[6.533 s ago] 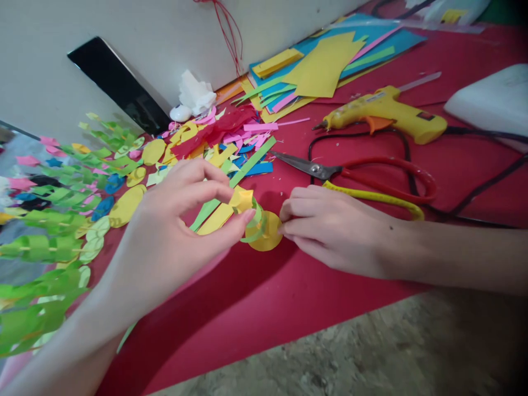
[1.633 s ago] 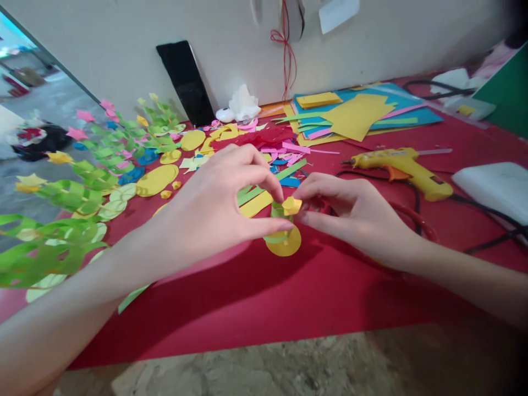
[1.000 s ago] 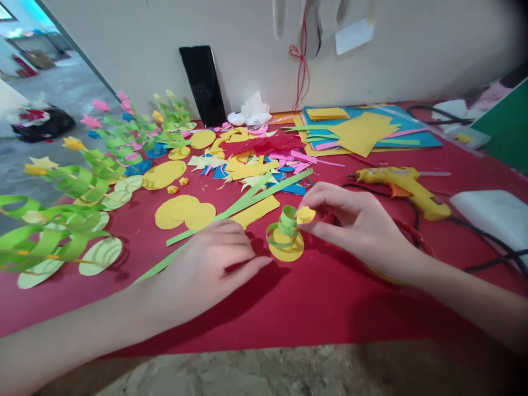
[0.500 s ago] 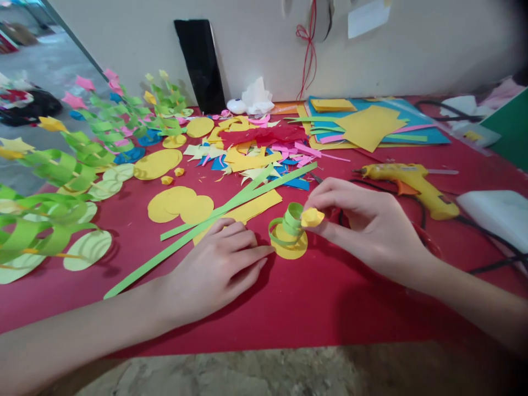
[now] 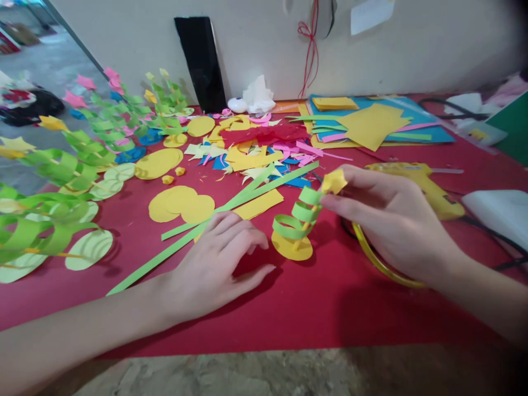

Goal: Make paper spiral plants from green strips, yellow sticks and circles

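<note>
My right hand (image 5: 383, 209) pinches a small yellow paper star (image 5: 334, 181) between thumb and fingers. From the star a green paper spiral (image 5: 304, 212) runs down around a thin yellow stem to a round yellow paper base (image 5: 292, 248), and the whole piece leans to the right. My left hand (image 5: 225, 258) rests on the red table covering just left of the base, fingers apart and curved, holding nothing. Under and behind it lie long green paper strips (image 5: 144, 268). Several yellow paper circles (image 5: 177, 203) are beyond them.
Finished spiral paper flowers (image 5: 61, 170) stand along the left side. Coloured paper scraps (image 5: 256, 148) are heaped at the back, near a black phone-like slab (image 5: 201, 63) against the wall. A yellow glue gun (image 5: 437, 190) with a cable and a yellow ring (image 5: 383, 267) lie on the right.
My right hand has raised the star up and to the right, stretching the green spiral taller and showing the stem. The left hand's fingers have drawn off the base and opened.
</note>
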A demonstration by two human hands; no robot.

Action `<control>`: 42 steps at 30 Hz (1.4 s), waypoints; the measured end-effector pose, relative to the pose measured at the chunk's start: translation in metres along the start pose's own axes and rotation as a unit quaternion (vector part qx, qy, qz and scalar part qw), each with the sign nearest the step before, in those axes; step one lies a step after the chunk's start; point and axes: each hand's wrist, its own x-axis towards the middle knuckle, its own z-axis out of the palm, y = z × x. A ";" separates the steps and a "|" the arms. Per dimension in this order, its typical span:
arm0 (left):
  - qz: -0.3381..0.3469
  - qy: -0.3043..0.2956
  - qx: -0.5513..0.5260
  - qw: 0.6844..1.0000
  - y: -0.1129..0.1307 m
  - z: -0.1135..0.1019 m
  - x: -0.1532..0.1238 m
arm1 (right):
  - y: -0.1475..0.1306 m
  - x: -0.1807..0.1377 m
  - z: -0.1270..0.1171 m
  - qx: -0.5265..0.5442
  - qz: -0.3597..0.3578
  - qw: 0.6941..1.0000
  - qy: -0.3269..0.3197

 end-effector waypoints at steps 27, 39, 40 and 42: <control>0.077 0.126 -0.034 0.988 0.012 -0.006 0.016 | -0.016 -0.014 0.002 0.059 0.071 0.996 -0.022; 0.092 0.137 -0.027 0.986 0.012 -0.004 0.017 | -0.018 -0.014 0.004 0.056 0.060 0.996 -0.017; 0.091 0.135 -0.027 0.986 0.012 -0.004 0.017 | -0.018 -0.014 0.005 0.057 0.060 0.996 -0.016; 0.089 0.134 -0.027 0.987 0.012 -0.005 0.018 | -0.019 -0.013 0.005 0.055 0.055 0.997 -0.014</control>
